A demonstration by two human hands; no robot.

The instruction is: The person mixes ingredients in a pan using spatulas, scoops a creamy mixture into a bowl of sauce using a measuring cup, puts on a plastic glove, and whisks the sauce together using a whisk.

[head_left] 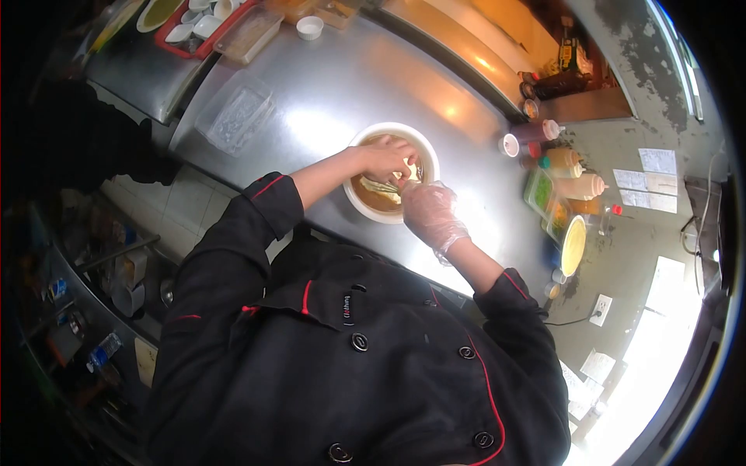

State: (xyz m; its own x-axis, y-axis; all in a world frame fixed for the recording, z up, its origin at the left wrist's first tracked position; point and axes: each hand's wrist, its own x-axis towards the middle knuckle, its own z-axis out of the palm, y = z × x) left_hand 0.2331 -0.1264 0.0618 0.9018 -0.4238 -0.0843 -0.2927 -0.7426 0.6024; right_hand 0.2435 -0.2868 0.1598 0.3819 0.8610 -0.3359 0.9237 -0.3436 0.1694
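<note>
A white round bowl (394, 127) stands on the steel counter, holding brown liquid and pale yellowish-white food (378, 188) that I cannot name. Over the bowl, my left hand (385, 161) is bare, with its fingers bent down and closed at the food. My right hand (432, 214) wears a clear plastic glove and reaches in from the bowl's near right side. Its fingertips are pinched together close to my left fingers. What either hand grips is hidden or too small to make out.
Sauce bottles (581, 186) and a container of chopped greens (538, 189) line the wall side at right. A clear plastic tub (239, 116) sits at left. Behind it are a red tray (165, 36) of white cups and a small white cup (309, 28).
</note>
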